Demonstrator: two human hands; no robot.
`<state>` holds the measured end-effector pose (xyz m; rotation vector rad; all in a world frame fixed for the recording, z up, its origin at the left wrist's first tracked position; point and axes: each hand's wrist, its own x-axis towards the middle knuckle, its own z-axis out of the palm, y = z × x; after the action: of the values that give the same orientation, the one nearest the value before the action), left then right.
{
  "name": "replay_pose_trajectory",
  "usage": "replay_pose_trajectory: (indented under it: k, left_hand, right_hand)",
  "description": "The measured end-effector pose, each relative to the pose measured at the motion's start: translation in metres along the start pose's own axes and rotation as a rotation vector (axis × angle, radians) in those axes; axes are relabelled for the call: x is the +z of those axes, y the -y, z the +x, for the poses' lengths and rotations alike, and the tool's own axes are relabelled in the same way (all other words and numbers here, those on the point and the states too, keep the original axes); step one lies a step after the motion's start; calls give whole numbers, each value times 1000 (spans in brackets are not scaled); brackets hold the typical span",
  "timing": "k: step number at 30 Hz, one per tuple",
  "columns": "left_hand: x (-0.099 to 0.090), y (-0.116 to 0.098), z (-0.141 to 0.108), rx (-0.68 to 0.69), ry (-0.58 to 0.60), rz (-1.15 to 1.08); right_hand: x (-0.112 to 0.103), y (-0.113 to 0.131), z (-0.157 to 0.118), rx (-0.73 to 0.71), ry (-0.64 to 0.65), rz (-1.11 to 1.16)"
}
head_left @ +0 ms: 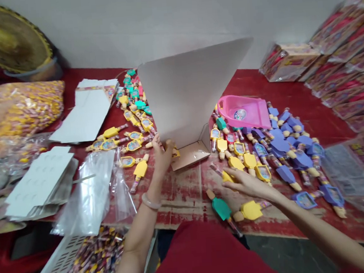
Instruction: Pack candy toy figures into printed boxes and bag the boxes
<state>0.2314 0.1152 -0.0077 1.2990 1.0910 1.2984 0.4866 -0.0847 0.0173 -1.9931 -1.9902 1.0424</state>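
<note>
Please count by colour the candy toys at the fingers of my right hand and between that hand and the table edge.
Yellow foam candy toys: 2
Green foam candy toy: 1
Total: 3

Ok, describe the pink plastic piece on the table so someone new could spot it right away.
Find the red-topped table and the tall white cardboard sheet standing near its middle. Just right of that sheet, along the far edge of the spread of purple and yellow candy toys, lies a pink plastic toy dustpan. It has a cut-out handle and a round picture label, and it is far larger than the toys around it.
</note>
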Motion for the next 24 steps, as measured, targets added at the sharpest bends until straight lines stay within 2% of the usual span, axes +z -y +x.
replay_pose_trajectory:
  k: [3, 5, 6, 8, 11, 15, 19, 24]
  left_hand:
    - [9, 2, -4, 73, -9, 113]
    - [12, 7, -5, 30, -27, 178]
    - [12, 9, -6, 7, -28, 192]
    - [12, 12, -6, -14, -16, 198]
    - [10, 11, -6, -35, -24, 186]
    - [9, 8, -7, -63, -20, 197]
    - [9, 7, -6, -34, -17, 211]
    - [8, 7, -5, -44, -2, 176]
  right_hand:
    - [-7, 32, 27, 29, 146, 319]
    - [1, 45, 46, 96, 245, 398]
    - [6, 51, 56, 95, 255, 384]
    - [10, 63, 71, 9, 182, 249]
    - [4, 86, 83, -118, 49, -38]
    - [-13, 118, 88, -161, -25, -275]
    - [-16, 137, 97, -174, 19, -434]
    - [4, 147, 102, -226, 122, -606]
